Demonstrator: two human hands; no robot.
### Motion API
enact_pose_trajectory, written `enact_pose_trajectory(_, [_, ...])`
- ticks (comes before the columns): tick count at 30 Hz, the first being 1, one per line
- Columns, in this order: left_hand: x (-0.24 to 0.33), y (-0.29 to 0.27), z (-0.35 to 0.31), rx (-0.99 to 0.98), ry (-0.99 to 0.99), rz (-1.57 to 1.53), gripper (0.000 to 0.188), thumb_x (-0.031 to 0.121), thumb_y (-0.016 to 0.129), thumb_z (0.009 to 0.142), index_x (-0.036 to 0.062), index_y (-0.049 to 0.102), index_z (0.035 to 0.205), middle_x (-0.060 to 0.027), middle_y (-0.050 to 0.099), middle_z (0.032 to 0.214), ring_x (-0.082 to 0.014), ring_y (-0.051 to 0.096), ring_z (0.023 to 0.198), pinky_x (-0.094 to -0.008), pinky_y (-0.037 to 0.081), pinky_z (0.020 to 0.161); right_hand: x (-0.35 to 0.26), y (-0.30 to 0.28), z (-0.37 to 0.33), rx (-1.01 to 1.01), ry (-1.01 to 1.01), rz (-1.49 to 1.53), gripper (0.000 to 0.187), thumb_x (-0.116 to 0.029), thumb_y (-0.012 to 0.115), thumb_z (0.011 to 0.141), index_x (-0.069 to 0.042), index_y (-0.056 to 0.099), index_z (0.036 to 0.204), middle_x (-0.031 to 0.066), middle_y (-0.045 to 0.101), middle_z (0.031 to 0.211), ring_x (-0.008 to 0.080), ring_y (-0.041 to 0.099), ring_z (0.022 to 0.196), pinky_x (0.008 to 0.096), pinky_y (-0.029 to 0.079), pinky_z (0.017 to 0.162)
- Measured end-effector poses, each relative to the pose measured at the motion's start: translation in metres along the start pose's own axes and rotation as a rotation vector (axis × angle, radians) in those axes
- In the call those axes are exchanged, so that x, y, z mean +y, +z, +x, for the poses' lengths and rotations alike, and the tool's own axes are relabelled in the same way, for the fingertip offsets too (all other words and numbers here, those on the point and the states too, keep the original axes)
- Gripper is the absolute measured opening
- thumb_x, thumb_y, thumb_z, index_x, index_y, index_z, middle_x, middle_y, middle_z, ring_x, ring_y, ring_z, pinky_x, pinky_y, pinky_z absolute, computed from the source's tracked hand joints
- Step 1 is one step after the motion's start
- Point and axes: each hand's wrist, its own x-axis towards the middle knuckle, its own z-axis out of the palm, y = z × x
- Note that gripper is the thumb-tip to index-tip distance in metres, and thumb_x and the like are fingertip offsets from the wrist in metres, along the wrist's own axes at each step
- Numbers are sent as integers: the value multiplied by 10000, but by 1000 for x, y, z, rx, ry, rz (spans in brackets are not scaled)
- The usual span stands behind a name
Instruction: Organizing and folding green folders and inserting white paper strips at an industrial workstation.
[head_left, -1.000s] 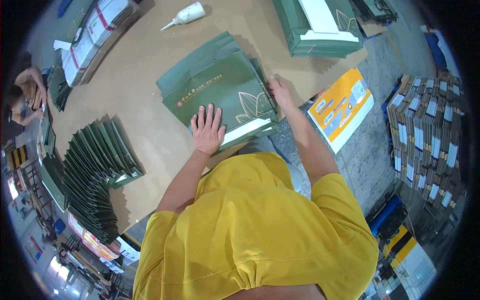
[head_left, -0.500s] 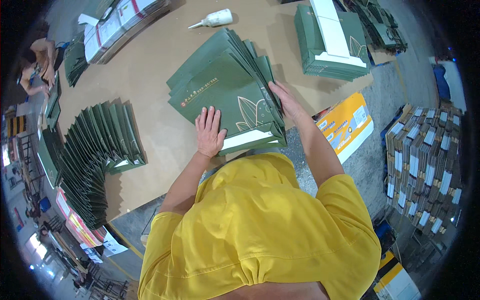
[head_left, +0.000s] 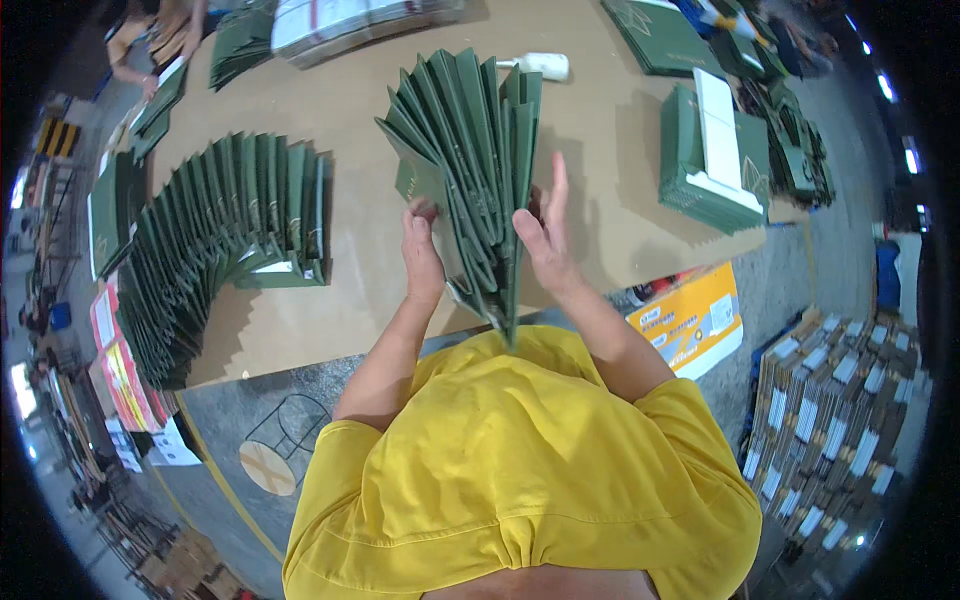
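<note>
A bundle of flat green paper bags (head_left: 470,150) stands on edge in front of me, its tops fanned apart and its lower ends close together near my yellow shirt. My left hand (head_left: 424,255) is at the bundle's left side, its fingers curled against the outer bag. On the other side, my right hand (head_left: 550,235) is open, with thumb and forefinger stretched apart close to the bags. Whether its palm touches them I cannot tell. Behind the bundle lies a white squeeze bottle (head_left: 545,67) with a thin nozzle.
A curved row of green bags (head_left: 225,210) stands on the brown table (head_left: 360,290) at left. A stack of green bags with a white strip (head_left: 712,160) is at right. White wrapped bundles (head_left: 350,25) lie at the back. Another person's hand (head_left: 150,85) handles bags at far left.
The bags have gone from lying slanted to standing on edge, fanned at the top. My right hand has opened out beside them. The whole view has shifted.
</note>
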Motion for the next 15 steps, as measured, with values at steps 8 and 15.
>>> enact_pose_trajectory(8, [49, -39, 22, -62, -319, -397, 650, 547, 334, 916, 17, 447, 1275, -95, 554, 1156, -207, 514, 1078, -335, 390, 929, 42, 10, 22, -3, -7, -425, 617, -312, 577, 865, -22, 322, 1346, 127, 403, 1275, 209, 464, 1059, 346, 396, 915])
enact_pose_trajectory(15, [101, -35, 58, -226, -351, 106, 678, 620, 488, 810, 25, 571, 1125, -62, 630, 955, -129, 580, 799, -258, 417, 645, 24, 16, 39, -64, 233, -248, 805, -401, 660, 803, 39, 241, 1331, 172, 446, 1240, 243, 483, 1095, 380, 401, 935])
